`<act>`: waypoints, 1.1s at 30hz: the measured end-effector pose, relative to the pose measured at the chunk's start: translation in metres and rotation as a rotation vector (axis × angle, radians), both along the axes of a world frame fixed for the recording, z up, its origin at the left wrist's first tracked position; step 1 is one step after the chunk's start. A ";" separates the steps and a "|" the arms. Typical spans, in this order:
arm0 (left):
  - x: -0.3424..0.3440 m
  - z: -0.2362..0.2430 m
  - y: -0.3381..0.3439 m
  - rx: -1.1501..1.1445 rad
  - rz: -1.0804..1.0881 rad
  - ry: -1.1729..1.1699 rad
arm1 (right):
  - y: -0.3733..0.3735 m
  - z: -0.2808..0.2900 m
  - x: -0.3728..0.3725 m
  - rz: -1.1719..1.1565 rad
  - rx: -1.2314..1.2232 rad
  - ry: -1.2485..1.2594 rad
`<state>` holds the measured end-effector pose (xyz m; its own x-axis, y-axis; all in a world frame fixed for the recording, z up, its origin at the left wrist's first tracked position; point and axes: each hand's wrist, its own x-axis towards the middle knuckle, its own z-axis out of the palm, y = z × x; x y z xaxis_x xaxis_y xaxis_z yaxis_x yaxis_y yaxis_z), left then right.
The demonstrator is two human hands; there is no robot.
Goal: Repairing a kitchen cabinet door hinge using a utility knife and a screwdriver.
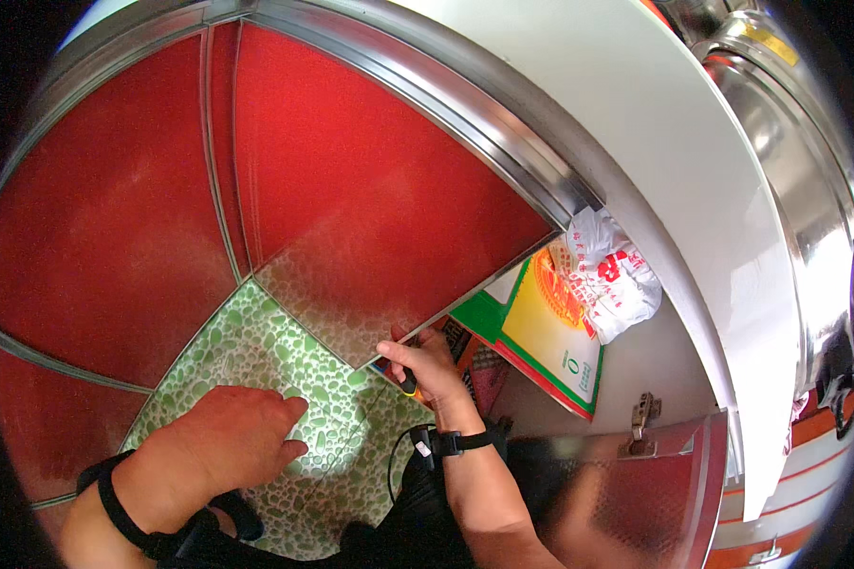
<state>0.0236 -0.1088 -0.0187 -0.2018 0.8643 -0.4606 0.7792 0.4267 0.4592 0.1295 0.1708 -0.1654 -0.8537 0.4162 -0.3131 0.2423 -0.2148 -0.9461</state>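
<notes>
1. The left hand (232,436) lies in the lower left of the frame, palm down over the green pebble-patterned floor (256,351), fingers stretched out flat and close together; it grips nothing.
2. The right hand (427,365) sits at lower centre, fingers curled shut around a small yellow and black tool (407,383), of which only a short part shows below the fist; its kind cannot be told.
3. That fist is just at the lower corner of an open red cabinet door (370,199), which fills the upper middle of the frame; whether the thumb touches the door edge cannot be told.
4. Both wrists wear black straps, and a thin cable runs from the right wrist band (451,442).
5. To the right of the right hand, inside the cabinet, a yellow, green and red bag (546,341) leans upright, with a white plastic bag (617,275) against its upper side.
6. A second red door (655,484) with a metal hinge (643,412) stands open at lower right.
7. A white countertop (655,123) arcs across the upper right, with a steel pot (788,123) on it.
</notes>
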 end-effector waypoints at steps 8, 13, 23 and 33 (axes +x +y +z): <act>-0.005 -0.002 -0.006 0.070 0.013 -0.015 | 0.000 0.006 0.000 -0.016 -0.068 0.032; -0.008 0.004 -0.007 0.111 0.032 -0.020 | 0.001 0.004 -0.002 0.030 0.002 0.029; -0.001 0.002 0.014 0.405 -0.029 -0.112 | -0.014 -0.014 0.002 -0.150 0.045 0.049; -0.023 0.020 0.018 0.435 0.175 0.062 | -0.024 -0.003 0.007 0.136 0.216 -0.138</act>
<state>0.0006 -0.0907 0.0017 -0.3778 0.9248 -0.0453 0.7444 0.3325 0.5791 0.1367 0.1473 -0.1689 -0.8615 0.3705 -0.3471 0.3851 0.0314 -0.9223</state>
